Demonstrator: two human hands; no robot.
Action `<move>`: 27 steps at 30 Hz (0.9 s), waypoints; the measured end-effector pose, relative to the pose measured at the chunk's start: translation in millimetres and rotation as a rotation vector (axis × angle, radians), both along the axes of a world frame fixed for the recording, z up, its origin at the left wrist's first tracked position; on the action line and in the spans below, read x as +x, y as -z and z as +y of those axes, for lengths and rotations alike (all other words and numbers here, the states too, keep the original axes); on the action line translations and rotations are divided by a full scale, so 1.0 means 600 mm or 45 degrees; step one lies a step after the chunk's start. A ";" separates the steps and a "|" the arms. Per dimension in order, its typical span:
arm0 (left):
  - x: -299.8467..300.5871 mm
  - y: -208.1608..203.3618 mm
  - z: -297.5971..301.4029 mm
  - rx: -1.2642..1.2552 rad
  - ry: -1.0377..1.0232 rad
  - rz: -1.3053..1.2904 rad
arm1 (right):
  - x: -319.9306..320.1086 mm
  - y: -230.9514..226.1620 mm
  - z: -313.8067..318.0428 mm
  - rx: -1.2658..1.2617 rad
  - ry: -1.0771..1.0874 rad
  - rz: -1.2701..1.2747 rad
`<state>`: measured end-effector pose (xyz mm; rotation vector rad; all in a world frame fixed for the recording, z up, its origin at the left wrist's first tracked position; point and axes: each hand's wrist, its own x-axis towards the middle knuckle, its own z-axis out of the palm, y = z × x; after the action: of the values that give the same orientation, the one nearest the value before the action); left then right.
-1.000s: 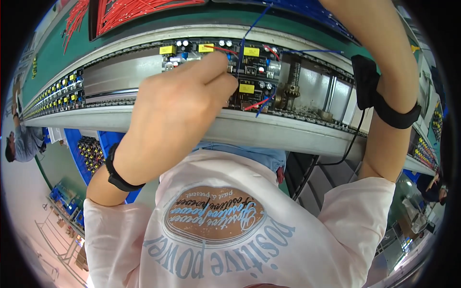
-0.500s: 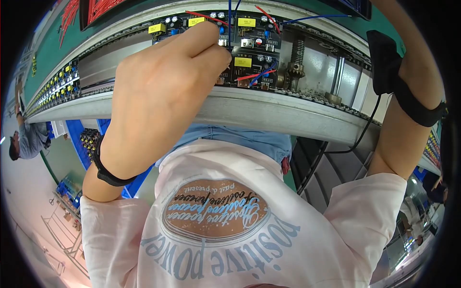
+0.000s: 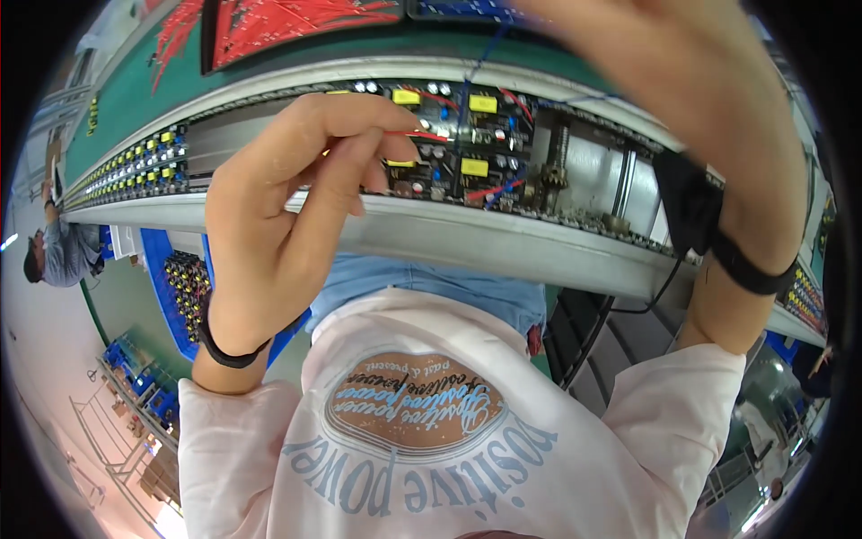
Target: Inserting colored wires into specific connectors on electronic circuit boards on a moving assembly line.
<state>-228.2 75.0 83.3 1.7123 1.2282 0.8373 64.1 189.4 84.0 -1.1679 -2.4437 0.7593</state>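
Note:
My left hand (image 3: 301, 184) is over the conveyor line, thumb and forefinger pinched on a red wire (image 3: 417, 135). The wire points right, over black circuit boards with yellow blocks. Below it, one circuit board (image 3: 489, 171) carries a crossed red and blue wire. Behind that sits another board (image 3: 498, 126) with a red wire across it. A long blue wire (image 3: 478, 67) rises from the boards toward the back. My right hand (image 3: 620, 45), smeared by motion, reaches across the upper right beside the tray of blue wires (image 3: 467, 11); its fingers cannot be made out.
A dark tray (image 3: 208, 40) full of red wires stands on the green bench behind the line. More boards (image 3: 135, 166) run along the conveyor at left. The metal rail (image 3: 503, 229) lies in front of me. A blue bin (image 3: 162, 247) of boards stands lower left; another person (image 3: 67, 251) is beyond.
My left hand has turned and drawn back a little from the boards, and the red wire in its pinch now shows. My right hand has swung into view at the top. The whole view has shifted.

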 end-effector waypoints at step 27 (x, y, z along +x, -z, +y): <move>-0.007 0.040 -0.011 0.655 0.265 0.712 | -0.155 -0.075 -0.076 -0.423 -0.052 0.174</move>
<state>-232.3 68.6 59.2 2.5683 1.2136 0.5928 -29.2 143.9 128.7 -1.1360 -2.2929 1.2521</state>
